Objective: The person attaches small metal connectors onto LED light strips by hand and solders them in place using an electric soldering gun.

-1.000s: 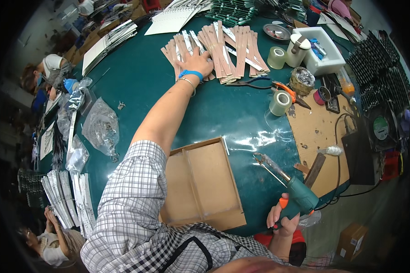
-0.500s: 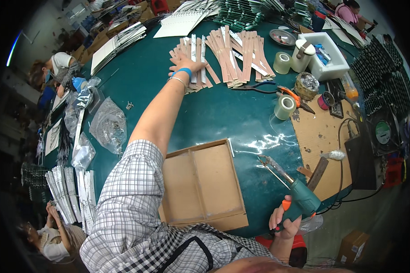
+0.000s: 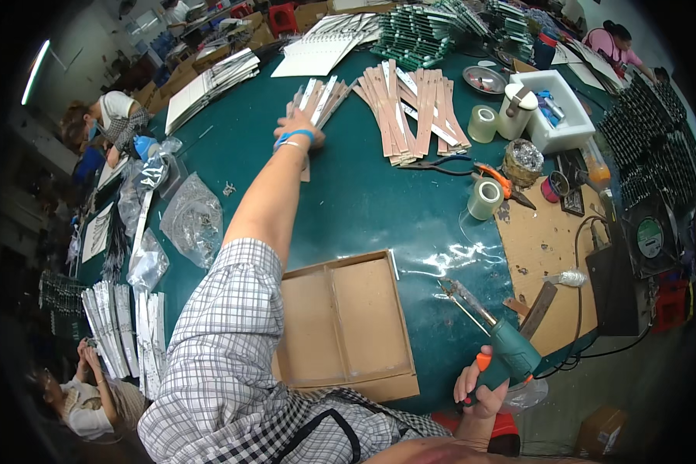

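My left hand [image 3: 299,130] reaches far across the table, its fingers closed around the near part of a bundle of thin strips [image 3: 331,99], some pinkish-brown and some white. The strips fan out beyond the hand, and one end pokes out below it. To the right of them lies a second pile of similar strips [image 3: 419,116], apart from the hand. Low on the right, my right hand [image 3: 483,387] grips a green soldering gun [image 3: 514,348] with an orange trigger; its metal tip points up and left. Between my arms sits a shallow cardboard tray [image 3: 371,321] with a middle ridge.
Pliers [image 3: 504,185], clear tape rolls [image 3: 485,199] and a white foam box [image 3: 571,127] stand at the right. A cardboard sheet [image 3: 545,255] and a black cable [image 3: 578,309] lie beyond the soldering gun. Plastic bags [image 3: 193,220] rest at left. Other people sit around the room.
My left hand has drawn the left strips together into a tighter bundle, slightly leftward, away from the other pile. My right hand still holds the soldering gun in nearly the same place.
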The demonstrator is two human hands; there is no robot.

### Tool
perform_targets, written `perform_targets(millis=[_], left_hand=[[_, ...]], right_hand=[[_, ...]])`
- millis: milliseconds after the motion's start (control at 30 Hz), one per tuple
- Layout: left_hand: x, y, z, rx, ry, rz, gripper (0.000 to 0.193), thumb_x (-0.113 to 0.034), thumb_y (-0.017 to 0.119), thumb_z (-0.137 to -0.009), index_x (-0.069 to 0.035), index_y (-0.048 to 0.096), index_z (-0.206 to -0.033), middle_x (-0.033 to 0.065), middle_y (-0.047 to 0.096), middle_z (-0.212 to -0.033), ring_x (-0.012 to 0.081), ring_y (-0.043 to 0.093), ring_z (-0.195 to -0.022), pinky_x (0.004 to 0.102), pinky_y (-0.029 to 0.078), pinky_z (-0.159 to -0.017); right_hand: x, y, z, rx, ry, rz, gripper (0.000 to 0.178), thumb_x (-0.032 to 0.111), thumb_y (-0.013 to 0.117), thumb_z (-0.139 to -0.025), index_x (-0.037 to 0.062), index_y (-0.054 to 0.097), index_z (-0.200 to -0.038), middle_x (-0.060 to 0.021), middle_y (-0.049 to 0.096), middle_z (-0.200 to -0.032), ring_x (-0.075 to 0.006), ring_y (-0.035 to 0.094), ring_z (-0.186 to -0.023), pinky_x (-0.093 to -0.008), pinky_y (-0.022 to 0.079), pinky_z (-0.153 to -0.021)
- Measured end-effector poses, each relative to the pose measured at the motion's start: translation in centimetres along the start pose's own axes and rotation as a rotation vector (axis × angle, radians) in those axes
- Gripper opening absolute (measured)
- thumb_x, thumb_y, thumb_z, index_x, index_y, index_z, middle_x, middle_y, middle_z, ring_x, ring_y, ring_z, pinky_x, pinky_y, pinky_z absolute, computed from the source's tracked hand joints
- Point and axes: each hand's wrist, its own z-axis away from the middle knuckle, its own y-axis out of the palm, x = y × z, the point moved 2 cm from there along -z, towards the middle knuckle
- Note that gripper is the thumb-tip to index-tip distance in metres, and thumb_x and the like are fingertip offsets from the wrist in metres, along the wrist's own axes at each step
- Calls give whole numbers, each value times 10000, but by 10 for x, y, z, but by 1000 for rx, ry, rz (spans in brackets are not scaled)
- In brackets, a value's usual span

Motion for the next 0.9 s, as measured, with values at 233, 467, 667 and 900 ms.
perform_targets(millis=[233,467,667,900], left_hand=[[49,-24,-7,48,-177,101,970,-184,773,-605,-78,272,-1429,192,539,-1290,275,559,-1173,342,455,-982],[42,-19,4,-119,-61,77,622,-143,792,-626,-37,583,-1202,156,597,-1239,273,602,-1119,346,496,-929],[61,-19,-5,-102,-2,2,432,-180,636,-787,-43,598,-1195,161,587,-1250,294,566,-1166,361,472,-958],[122,-54,-18,-22,-92,5,569,-183,826,-568,-61,664,-1100,128,641,-1171,249,625,-1081,330,498,-914]], right_hand=[[0,-1,0,16,-9,8,677,98,701,-788,-79,323,-1322,-119,515,-685,-198,526,-518,-301,466,-438],[-1,1,0,5,-20,42,672,104,693,-797,-71,314,-1324,-109,508,-686,-189,524,-507,-288,460,-416],[-4,-2,-4,49,-26,78,663,121,686,-819,-67,312,-1333,-95,501,-692,-177,514,-495,-274,449,-393],[-5,2,-4,39,-23,73,690,127,707,-800,-59,318,-1338,-93,501,-690,-165,502,-498,-267,441,-401]])
